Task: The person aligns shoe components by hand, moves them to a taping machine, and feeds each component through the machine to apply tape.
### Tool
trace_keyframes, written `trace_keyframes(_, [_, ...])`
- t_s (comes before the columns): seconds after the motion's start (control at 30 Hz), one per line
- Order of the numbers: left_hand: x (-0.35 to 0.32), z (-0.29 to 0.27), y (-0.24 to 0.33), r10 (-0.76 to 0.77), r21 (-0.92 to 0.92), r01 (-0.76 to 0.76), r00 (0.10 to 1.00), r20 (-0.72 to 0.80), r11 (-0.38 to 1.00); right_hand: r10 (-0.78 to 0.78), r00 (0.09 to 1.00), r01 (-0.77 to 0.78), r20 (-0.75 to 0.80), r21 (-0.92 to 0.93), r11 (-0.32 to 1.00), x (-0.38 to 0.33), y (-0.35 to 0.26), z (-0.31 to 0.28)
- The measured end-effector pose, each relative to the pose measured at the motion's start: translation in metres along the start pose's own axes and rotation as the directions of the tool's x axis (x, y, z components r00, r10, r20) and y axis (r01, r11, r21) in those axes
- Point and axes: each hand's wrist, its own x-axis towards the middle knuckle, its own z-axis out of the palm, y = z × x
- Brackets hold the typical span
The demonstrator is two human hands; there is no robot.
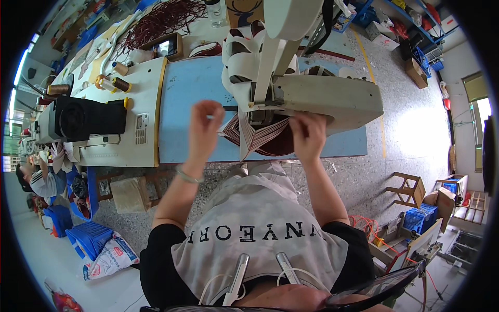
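A stack of thin maroon-and-white strips [253, 136], spread in a V, lies at the front of a beige machine [332, 99] on a blue tabletop [195, 83]. My right hand [309, 132] is closed at the right edge of the strips, beside the machine's arm, and seems to grip them. Raised left of the strips and apart from them, my left hand [206, 118] has its fingers curled together; whatever is in them, if anything, is too small to make out. Pale looped bands [236, 62] pile up behind the machine's working point, which is partly hidden.
Left of the blue top stands a sewing machine table [148, 104] with a black motor housing [78, 118] and thread spools [122, 85]. A wooden stool [406, 190] stands on the floor to the right. Blue crates [89, 239] sit at the lower left. Another person [41, 179] is at far left.
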Motion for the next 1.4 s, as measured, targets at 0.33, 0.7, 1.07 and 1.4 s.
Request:
trace_keyframes(0.33, [-0.058,0.038,-0.029,-0.11,-0.017,0.115,0.978,0.179,0.993,-0.295,0.829,0.257,0.476,0.144,0.956,0.003,-0.002,0.004])
trace_keyframes(0.7, [-0.07,0.037,-0.025,-0.079,-0.156,0.113,0.975,0.208,0.981,-0.085,0.809,-0.035,0.582,0.192,0.981,-0.016,-0.015,0.011])
trace_keyframes(1.07, [-0.075,0.026,-0.032,0.02,0.035,-0.03,0.968,0.252,0.999,-0.205,0.89,0.031,0.408,0.395,0.918,0.012,-0.036,-0.005])
trace_keyframes(1.4, [0.017,0.002,0.054,0.314,0.286,-0.742,0.554,0.771,0.606,-0.458,0.542,0.129,0.704,0.469,0.874,0.041,-0.048,-0.02])
